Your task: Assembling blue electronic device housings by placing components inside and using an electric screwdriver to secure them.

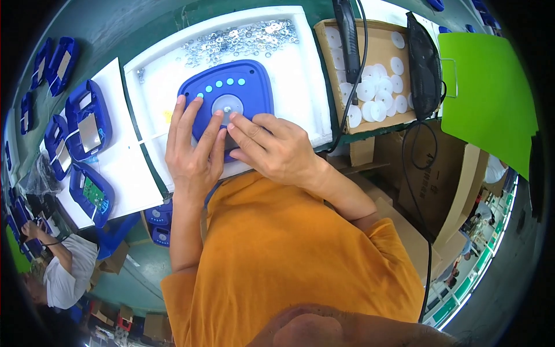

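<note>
A blue plastic casing lies in a white foam tray, with a row of light blue round buttons along its far part. At its middle sits a translucent disc with a small metal washer at the centre. My left hand rests over the casing's left side, fingers spread, its index fingertip beside the washer. From the right, my right hand reaches in with fingers bent together, tips at the disc's near edge. Anything small between those tips is hidden.
Many metal washers lie in the far part of the foam tray. A cardboard box of white discs stands right, with a black corded tool across it. More blue casings lie left; a co-worker sits beyond.
</note>
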Motion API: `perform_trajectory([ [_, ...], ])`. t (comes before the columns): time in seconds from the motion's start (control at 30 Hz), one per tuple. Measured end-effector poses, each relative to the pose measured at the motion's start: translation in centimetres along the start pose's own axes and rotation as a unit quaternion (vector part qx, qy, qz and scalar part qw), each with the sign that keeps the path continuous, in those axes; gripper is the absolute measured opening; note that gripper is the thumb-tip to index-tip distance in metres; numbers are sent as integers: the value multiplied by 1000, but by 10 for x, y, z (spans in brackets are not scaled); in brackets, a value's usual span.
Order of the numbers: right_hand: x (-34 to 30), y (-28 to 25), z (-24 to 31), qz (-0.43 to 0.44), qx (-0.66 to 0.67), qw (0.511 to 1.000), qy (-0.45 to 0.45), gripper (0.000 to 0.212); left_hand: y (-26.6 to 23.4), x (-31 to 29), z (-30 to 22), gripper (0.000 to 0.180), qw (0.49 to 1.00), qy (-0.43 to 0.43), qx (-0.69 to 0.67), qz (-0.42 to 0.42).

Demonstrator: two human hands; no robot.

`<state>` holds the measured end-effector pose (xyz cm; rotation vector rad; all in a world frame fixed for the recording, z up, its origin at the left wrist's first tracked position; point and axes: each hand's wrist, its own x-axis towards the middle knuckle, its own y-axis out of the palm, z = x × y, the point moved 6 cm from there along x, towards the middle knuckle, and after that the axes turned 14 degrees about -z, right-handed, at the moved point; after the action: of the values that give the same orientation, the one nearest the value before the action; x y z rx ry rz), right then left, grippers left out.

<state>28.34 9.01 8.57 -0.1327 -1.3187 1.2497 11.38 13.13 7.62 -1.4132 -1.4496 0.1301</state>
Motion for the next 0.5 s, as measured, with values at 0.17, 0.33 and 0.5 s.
perform_trajectory([
  [0.17,1,-2,0,6,-4,1000,11,47,-1,2,-4,32,1000,7,3,-1],
  [0.33,4,-4,-3,3,-5,1000,19,47,0,-2,-3,33,1000,14,-2,-1],
  [0.5,14,-18,-16,-10,34,999,18,40,-7,5,-6,27,1000,12,9,-9],
])
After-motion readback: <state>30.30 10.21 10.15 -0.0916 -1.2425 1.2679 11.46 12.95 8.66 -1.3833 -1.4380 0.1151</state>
